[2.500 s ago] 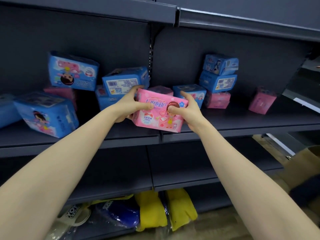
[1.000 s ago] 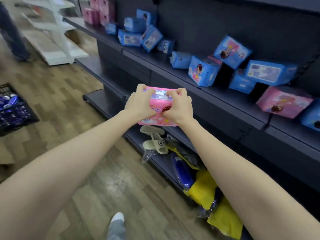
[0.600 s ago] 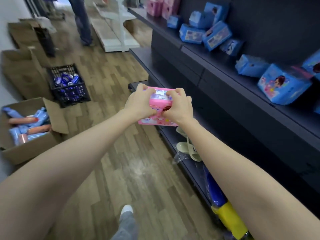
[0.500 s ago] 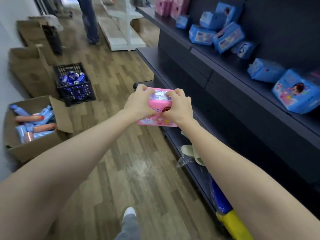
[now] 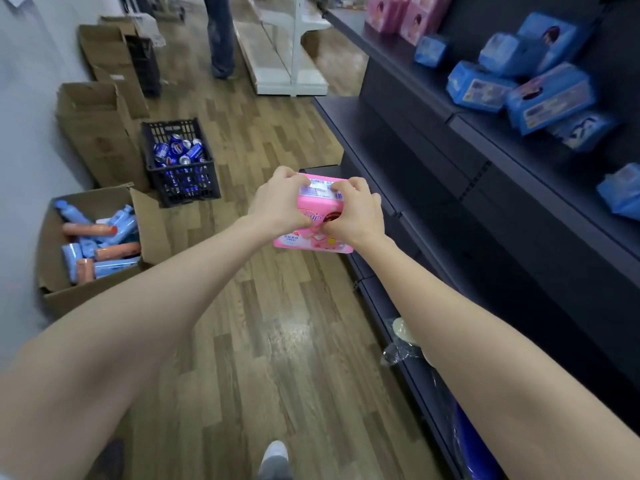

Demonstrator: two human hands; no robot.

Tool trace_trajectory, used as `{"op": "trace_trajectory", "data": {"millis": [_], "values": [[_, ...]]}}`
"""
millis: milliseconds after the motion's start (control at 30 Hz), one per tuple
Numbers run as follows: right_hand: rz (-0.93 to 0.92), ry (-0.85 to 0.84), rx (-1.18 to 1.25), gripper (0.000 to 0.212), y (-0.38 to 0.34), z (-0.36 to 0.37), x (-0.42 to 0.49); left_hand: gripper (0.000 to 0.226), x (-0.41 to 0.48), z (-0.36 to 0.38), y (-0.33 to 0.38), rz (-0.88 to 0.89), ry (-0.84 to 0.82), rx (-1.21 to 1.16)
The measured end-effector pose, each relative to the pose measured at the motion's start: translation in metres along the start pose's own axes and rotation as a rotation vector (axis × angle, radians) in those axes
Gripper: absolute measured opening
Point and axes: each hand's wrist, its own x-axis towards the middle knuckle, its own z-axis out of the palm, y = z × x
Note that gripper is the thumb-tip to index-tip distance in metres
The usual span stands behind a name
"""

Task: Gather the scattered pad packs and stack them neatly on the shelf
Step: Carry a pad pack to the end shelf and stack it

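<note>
Pink pad pack (image 5: 313,216), lifted off the shelf (image 5: 394,53), is travelling down the aisle, left hand (image 5: 278,202) and right hand (image 5: 356,211) gripping it, probably heading for the pink stack (image 5: 408,12).

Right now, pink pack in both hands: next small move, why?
Probably carry it forward to the pink packs at the far end of the shelf: the left hand and right hand grip the pink pack over the floor, and the nearer stretch holds scattered blue packs.

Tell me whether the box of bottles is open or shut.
Open: the cardboard box has its flaps spread, blue and orange bottles showing inside.
</note>
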Motion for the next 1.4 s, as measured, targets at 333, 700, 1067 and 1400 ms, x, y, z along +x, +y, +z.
{"op": "trace_trajectory", "data": {"millis": [333, 700, 1067, 1400], "values": [[-0.065, -0.045, -0.016, 0.064, -0.017, 0.008, 0.062, 0.069, 0.05, -0.012, -0.027, -0.063, 0.039, -0.016], [-0.136, -0.089, -0.009, 0.065, 0.011, 0.01, 0.171, 0.069, 0.148, 0.005, -0.028, -0.128, 0.082, -0.009], [-0.177, -0.134, 0.014, 0.067, 0.04, 0.004, 0.29, 0.068, 0.263, 0.016, -0.021, -0.177, 0.101, 0.02], [-0.247, -0.131, 0.008, 0.067, 0.033, 0.002, 0.356, 0.069, 0.321, 0.008, -0.033, -0.199, 0.169, 0.013]]}}
